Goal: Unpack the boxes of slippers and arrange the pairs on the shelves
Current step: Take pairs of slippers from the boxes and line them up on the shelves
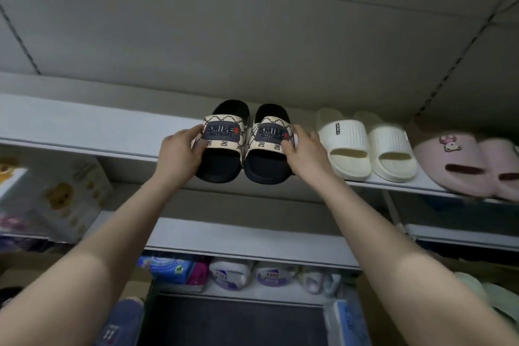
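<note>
Step in hand: seating the black SMILE pair [224,136] on the top shelf [84,126]. Left hand [182,149] and right hand [304,152] each curl their fingers round an outer strap edge, clamping the two slippers together between them. The toes overhang the shelf lip, below the fingers. Next, probably: push back, then release. The cream pair [365,146] sits just beyond the right fingers, so there is little room there; open board lies beyond the left fingers.

Black slippers [241,146] with beige lattice-patterned straps; cream slippers [365,146]; pink slippers [460,160]; white shelf [84,126].
</note>
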The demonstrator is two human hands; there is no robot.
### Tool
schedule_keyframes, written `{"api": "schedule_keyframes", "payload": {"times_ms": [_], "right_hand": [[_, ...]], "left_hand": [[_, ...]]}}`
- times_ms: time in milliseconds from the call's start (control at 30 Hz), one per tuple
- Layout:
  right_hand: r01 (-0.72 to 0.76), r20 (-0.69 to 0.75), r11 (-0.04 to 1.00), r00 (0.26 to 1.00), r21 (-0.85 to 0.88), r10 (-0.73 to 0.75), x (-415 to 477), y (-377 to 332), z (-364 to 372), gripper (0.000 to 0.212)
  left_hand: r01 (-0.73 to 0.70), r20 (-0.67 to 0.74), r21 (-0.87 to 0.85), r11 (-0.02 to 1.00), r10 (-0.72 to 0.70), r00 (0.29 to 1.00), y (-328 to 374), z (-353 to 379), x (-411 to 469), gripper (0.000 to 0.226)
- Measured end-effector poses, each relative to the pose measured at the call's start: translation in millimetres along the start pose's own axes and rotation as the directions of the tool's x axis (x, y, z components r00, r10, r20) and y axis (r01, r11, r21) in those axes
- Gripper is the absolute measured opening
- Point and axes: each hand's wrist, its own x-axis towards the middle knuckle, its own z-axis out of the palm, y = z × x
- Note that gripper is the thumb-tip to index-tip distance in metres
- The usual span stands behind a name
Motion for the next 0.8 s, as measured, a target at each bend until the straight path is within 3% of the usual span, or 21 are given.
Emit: {"api": "schedule_keyframes", "payload": {"times_ms": [33, 100, 167, 233, 633, 800], "right_hand": [[0.087, -0.03, 0.996, 0.996, 0.014, -0.086, -8.2, -3.2, 3.5, 0.057], [0.227, -0.031, 0.974, 0.973, -0.022, -0.227, -23.0, -9.4, 14.3, 0.071], [0.252, 0.049, 0.96, 0.968, -0.121, -0.247, -30.1, -12.5, 25.9, 0.082], [0.244, 0.077, 0.955, 0.969, -0.17, -0.234, -27.7, -13.5, 31.3, 0.089], [0.234, 0.134, 0.956, 0.968, -0.178, -0.212, 3.4, -12.0, 29.0, 0.088], [0.293, 0.158, 0.911, 0.954, -0.291, -0.256, -2.1, -6.5, 12.1, 0.073]], "left_hand": [[-0.098, -0.033, -0.005, 0.995, 0.097, 0.995, 0.7, 0.7, -4.1, 0.053], [-0.219, 0.043, -0.068, 0.973, 0.223, 0.974, -2.9, 4.1, -12.9, 0.072], [-0.282, 0.193, -0.02, 0.959, 0.281, 0.94, -8.5, 12.4, -19.9, 0.093], [-0.325, 0.248, 0.066, 0.943, 0.3, 0.921, -12.0, 18.7, -19.7, 0.102], [-0.289, 0.299, 0.144, 0.946, 0.237, 0.924, -5.9, 29.0, 15.3, 0.108], [-0.344, 0.281, 0.183, 0.921, 0.286, 0.916, -1.6, 23.8, 12.9, 0.095]]}}
